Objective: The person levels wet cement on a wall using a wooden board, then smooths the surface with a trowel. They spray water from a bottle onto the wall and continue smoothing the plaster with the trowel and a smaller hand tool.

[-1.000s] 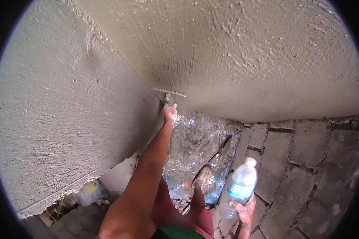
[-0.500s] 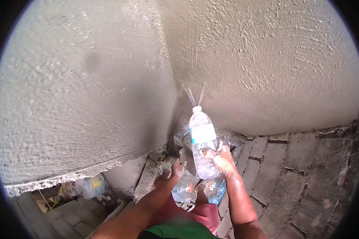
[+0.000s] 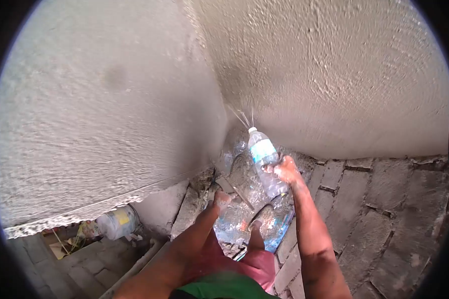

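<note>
My right hand [image 3: 286, 170] is wrapped round the lower half of a clear plastic bottle [image 3: 263, 149] with a blue and white label. Its white cap points up toward the wall corner, and thin jets of water [image 3: 244, 119] spray from it onto the plaster. Lower and to the left, my left hand [image 3: 221, 198] is closed on a grey, mortar-smeared flat tool [image 3: 226, 184], whose exact kind I cannot tell. Wet grey plaster covers the left wall [image 3: 100, 114] and the right wall [image 3: 329, 84], which meet just beyond the bottle.
Under me lies a wet, mortar-splashed plastic sheet [image 3: 229, 222], with a sandalled foot [image 3: 256, 224] on it. Rough brickwork [image 3: 351, 199] spreads to the right. Below the left wall's ragged lower edge are a clear plastic container [image 3: 117, 223] with a yellow label and some litter [image 3: 87, 230].
The bottle has moved slightly right and up and tilts more to the left, still spraying. My left hand has risen a little with its tool. The view has shifted slightly.
</note>
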A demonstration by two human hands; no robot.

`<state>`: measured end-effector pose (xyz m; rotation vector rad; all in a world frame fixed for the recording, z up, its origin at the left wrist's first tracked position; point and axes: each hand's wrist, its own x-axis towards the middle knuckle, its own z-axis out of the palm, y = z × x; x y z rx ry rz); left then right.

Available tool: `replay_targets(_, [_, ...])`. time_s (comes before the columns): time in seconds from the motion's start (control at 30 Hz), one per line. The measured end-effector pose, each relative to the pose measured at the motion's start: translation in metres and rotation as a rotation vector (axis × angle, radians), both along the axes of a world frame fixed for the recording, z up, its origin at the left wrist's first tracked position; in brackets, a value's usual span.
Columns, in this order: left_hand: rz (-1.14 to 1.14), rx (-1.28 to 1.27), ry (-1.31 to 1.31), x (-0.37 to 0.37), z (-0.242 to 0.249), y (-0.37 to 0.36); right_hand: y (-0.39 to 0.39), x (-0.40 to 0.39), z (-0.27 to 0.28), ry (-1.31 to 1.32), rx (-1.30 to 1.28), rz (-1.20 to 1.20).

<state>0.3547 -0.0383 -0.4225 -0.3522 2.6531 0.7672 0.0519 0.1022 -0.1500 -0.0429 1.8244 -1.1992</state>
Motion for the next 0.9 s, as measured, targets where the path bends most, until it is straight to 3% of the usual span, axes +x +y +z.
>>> replay_targets(0.07, [0.396, 0.353, -0.175, -0.023, 0.027, -0.008, 0.015, -0.004, -0.032, 0.012, -0.023, -0.004])
replay_targets(0.1, [-0.047, -0.183, 0.183, -0.018, -0.008, -0.008, 0.027, -0.001, -0.046, 0.014, -0.041, -0.025])
replay_targets(0.13, [-0.058, -0.179, 0.169, -0.025, -0.001, -0.006, 0.041, 0.003, -0.06, 0.011, -0.066, -0.06])
replay_targets(0.2, [0.554, 0.243, 0.268, -0.072, 0.017, -0.008, 0.078, 0.022, -0.081, -0.006, -0.116, -0.157])
replay_targets(0.27, [0.732, 0.388, 0.368, -0.123, 0.063, -0.021, 0.122, 0.049, -0.095, -0.062, -0.171, -0.301])
replay_targets(0.4, [0.742, 0.446, 0.568, -0.209, 0.186, -0.053, 0.2, 0.12, -0.092, -0.283, -0.28, -0.651])
replay_targets(0.5, [0.792, 0.393, 0.649, -0.26, 0.27, -0.069, 0.222, 0.144, -0.054, -0.204, -0.026, -0.452])
replay_targets(0.53, [0.805, 0.477, 0.724, -0.272, 0.273, -0.079, 0.228, 0.152, -0.052, -0.206, 0.126, -0.344])
replay_targets(0.57, [0.795, 0.429, 0.717, -0.288, 0.291, -0.076, 0.237, 0.164, -0.061, -0.221, 0.117, -0.372])
replay_targets(0.6, [0.831, 0.693, 0.698, -0.299, 0.282, -0.079, 0.246, 0.179, -0.072, -0.179, 0.112, -0.403])
replay_targets(0.7, [0.734, 0.435, 0.742, -0.318, 0.225, -0.085, 0.233, 0.189, -0.072, -0.243, -0.015, -0.582])
replay_targets(0.73, [0.837, 0.493, 0.642, -0.321, 0.212, -0.079, 0.224, 0.184, -0.068, -0.319, -0.124, -0.705])
replay_targets(0.77, [0.941, 0.546, 0.539, -0.323, 0.197, -0.076, 0.217, 0.183, -0.077, -0.283, -0.132, -0.648])
replay_targets(0.83, [0.936, 0.564, 0.496, -0.319, 0.1, -0.106, 0.207, 0.193, -0.099, -0.263, -0.183, -0.656])
replay_targets(0.9, [0.904, 0.568, 0.501, -0.321, 0.037, -0.108, 0.194, 0.191, -0.109, -0.259, -0.369, -0.711])
